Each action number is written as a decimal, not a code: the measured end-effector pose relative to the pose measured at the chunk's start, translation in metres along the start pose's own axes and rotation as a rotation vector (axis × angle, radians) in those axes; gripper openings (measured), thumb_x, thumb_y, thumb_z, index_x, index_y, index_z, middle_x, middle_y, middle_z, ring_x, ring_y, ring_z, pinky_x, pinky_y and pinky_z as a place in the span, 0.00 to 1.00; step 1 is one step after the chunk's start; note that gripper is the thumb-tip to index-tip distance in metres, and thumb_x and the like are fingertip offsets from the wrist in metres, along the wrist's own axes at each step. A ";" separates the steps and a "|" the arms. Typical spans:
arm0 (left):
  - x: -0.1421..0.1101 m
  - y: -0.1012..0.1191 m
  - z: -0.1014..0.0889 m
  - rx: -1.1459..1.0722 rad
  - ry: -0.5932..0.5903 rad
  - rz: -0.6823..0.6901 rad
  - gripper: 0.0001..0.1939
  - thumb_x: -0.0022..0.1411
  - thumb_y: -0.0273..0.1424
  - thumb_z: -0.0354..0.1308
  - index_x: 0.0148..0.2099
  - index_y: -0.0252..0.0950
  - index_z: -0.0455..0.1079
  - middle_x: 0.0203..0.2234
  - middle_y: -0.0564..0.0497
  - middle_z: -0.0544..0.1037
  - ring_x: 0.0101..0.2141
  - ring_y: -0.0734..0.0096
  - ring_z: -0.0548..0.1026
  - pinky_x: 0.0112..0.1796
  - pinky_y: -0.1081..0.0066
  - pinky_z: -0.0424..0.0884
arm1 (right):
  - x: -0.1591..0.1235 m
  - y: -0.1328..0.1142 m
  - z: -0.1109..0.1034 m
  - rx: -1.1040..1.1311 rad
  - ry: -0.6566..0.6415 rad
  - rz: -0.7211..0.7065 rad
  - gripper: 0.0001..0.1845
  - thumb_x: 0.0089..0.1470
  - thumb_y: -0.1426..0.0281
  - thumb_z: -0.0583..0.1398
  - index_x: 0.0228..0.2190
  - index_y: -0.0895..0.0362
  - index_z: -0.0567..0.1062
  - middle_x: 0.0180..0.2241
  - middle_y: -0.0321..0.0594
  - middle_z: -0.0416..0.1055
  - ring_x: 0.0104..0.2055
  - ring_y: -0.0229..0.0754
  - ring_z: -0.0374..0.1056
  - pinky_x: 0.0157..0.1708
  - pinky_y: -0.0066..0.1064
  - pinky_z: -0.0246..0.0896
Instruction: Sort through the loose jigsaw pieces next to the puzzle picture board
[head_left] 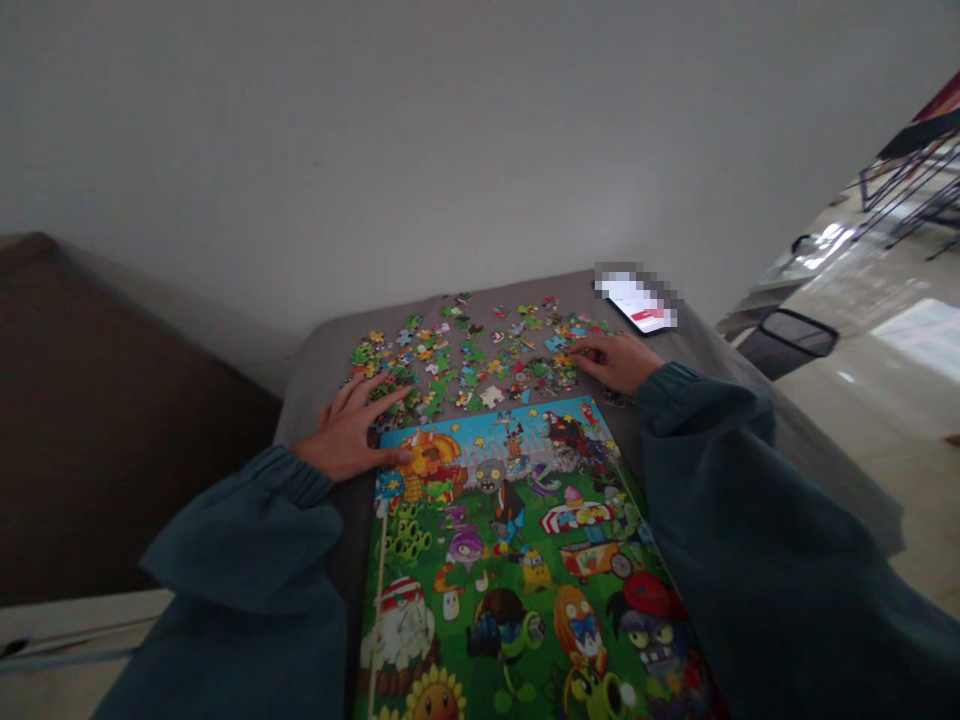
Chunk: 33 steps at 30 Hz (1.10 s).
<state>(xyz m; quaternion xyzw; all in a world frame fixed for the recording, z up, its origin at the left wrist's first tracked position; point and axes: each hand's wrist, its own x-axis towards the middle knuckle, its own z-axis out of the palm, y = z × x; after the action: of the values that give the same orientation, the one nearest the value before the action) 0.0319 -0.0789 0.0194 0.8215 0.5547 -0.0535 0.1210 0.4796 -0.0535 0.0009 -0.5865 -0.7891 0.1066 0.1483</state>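
Glossy printed board (517,560), matt cloth cover (795,450), pieces (491,396) seemingly cardboard.

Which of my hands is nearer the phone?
Right. Your right hand is on the near side of the phone, not touching it; your left hand is farther left, at the far left corner of the puzzle picture.

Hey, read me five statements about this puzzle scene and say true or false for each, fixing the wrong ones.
1. Loose puzzle pieces lie beyond the printed picture. True.
2. The phone has a lit screen. True.
3. The left hand rests on the phone. False: it is at the picture's far left corner.
4. The right hand is beside the pieces. True.
5. The sleeves are bright red. False: they are dark blue-green.
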 end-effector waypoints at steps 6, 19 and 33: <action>0.003 -0.006 0.004 0.008 0.015 0.015 0.53 0.54 0.67 0.59 0.76 0.54 0.53 0.77 0.47 0.47 0.74 0.33 0.40 0.66 0.35 0.51 | -0.002 -0.008 -0.011 -0.020 0.033 -0.028 0.18 0.62 0.66 0.57 0.45 0.55 0.84 0.27 0.40 0.79 0.27 0.42 0.70 0.32 0.33 0.60; 0.000 -0.009 0.004 -0.002 0.035 0.066 0.51 0.54 0.66 0.61 0.75 0.56 0.54 0.76 0.47 0.50 0.74 0.32 0.43 0.66 0.35 0.52 | -0.035 -0.079 0.010 0.063 -0.116 -0.529 0.21 0.67 0.64 0.57 0.59 0.54 0.75 0.59 0.49 0.74 0.61 0.52 0.70 0.62 0.52 0.64; -0.001 -0.002 0.002 -0.042 0.120 0.067 0.41 0.66 0.64 0.44 0.73 0.53 0.59 0.75 0.49 0.55 0.73 0.40 0.47 0.67 0.41 0.49 | -0.037 -0.089 0.046 -0.045 -0.150 -0.505 0.35 0.70 0.49 0.53 0.70 0.53 0.63 0.71 0.48 0.60 0.75 0.56 0.50 0.70 0.54 0.52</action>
<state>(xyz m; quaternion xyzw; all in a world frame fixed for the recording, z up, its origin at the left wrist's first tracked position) 0.0303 -0.0793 0.0172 0.8387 0.5340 0.0118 0.1064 0.3937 -0.1143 -0.0152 -0.3646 -0.9214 0.0919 0.0985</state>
